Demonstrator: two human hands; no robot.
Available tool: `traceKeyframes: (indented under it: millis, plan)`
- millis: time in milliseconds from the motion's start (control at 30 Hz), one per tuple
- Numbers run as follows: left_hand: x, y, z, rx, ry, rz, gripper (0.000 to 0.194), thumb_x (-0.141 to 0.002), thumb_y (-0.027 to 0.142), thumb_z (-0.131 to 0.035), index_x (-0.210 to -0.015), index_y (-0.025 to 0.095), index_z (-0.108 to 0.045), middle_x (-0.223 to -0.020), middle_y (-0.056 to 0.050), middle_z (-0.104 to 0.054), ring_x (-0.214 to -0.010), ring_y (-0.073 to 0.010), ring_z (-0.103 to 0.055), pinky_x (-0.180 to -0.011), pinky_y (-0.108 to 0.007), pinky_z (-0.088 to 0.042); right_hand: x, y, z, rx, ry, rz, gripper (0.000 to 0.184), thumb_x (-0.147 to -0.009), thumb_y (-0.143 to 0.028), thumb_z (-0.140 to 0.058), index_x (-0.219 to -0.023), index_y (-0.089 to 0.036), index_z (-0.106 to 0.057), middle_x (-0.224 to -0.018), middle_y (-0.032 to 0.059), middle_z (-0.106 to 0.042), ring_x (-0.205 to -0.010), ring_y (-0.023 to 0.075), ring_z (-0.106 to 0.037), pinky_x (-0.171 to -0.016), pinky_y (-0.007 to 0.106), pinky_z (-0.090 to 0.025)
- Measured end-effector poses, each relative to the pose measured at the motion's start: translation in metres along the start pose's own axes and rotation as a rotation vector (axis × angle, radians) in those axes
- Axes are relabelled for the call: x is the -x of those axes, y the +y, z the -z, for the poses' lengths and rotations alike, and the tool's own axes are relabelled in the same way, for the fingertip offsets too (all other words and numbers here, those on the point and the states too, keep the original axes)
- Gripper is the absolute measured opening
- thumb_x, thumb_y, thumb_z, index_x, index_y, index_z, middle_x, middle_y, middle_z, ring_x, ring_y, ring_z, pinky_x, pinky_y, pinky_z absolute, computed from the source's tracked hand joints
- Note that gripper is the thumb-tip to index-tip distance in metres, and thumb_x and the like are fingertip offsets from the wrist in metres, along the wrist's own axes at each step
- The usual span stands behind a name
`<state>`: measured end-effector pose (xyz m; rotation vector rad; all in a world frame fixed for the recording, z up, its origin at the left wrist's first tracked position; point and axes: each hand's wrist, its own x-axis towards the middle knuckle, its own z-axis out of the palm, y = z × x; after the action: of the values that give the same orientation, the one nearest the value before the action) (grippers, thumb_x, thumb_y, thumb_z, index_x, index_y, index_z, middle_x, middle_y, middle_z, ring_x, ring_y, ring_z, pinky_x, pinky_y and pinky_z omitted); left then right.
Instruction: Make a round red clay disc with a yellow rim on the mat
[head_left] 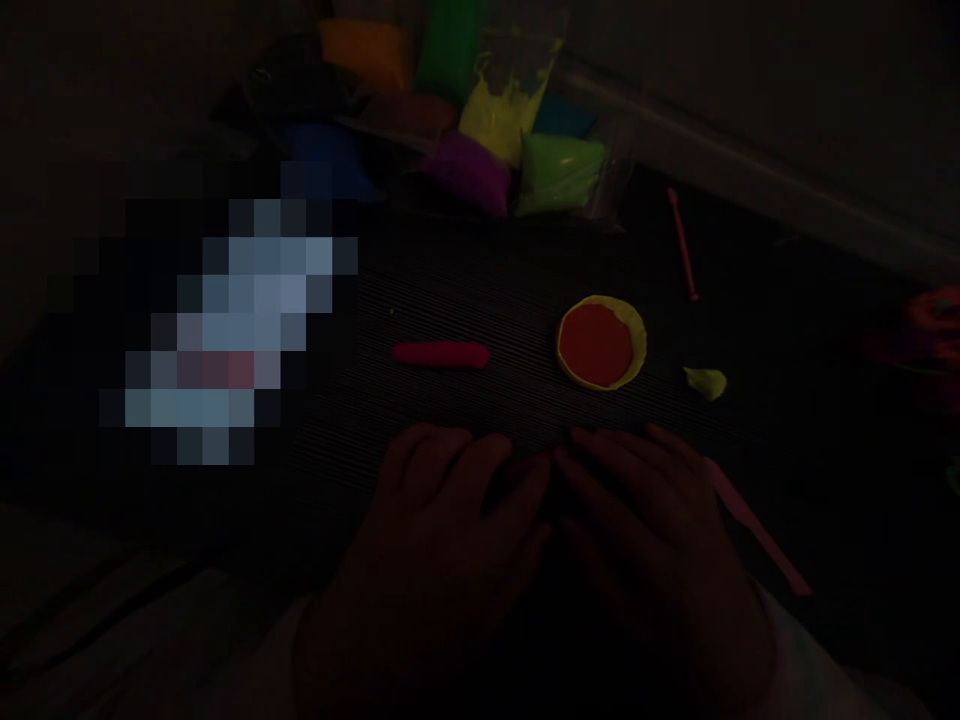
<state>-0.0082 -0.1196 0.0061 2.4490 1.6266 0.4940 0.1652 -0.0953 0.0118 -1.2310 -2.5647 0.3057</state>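
In dim light, my left hand [439, 530] rests low on the dark table with its fingers curled. My right hand [660, 530] lies close beside it, its fingers together and bent down. A sliver of red clay [546, 455] shows between the fingertips of both hands; the rest of it is hidden under them. Beyond the left hand lies a red clay roll [441, 355]. Past the right hand sits a round yellow clay piece [637, 345] with a raised rim and an orange-red filling [596, 343]. A small yellow clay scrap [706, 383] is to its right.
A pink clay knife [757, 525] lies beside my right hand, and a thin pink stick tool [682, 245] farther back. Several bags of coloured clay, including a light green bag [562, 172], are heaped at the back. A bright pixelated patch [232, 330] covers the left side.
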Motion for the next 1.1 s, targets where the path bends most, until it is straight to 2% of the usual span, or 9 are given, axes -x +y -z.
traceKeyframes:
  millis: [867,1100]
  plan:
    - [0.003,-0.001,0.0009,0.012,0.031,0.009,0.026,-0.079,0.029,-0.048,-0.101,0.021,-0.058,-0.095,-0.006,-0.051,-0.086,-0.0199,-0.044,-0.078,-0.04,-0.039,-0.0016,-0.0066,-0.0023,0.054,0.021,0.013,0.025,-0.079,-0.024,-0.047,-0.101,-0.017,-0.058,-0.107,0.0077,-0.06,-0.097,0.0225,-0.052,-0.09,0.049,-0.034]
    - [0.0024,-0.0009,0.0026,0.022,0.015,0.016,0.026,-0.079,0.029,-0.048,-0.102,0.021,-0.058,-0.094,-0.006,-0.052,-0.085,-0.0204,-0.044,-0.078,-0.041,-0.038,0.0002,-0.0058,-0.0017,0.012,0.039,0.014,0.026,-0.078,-0.02,-0.049,-0.102,-0.013,-0.056,-0.106,0.01,-0.059,-0.099,0.0226,-0.051,-0.091,0.048,-0.034]
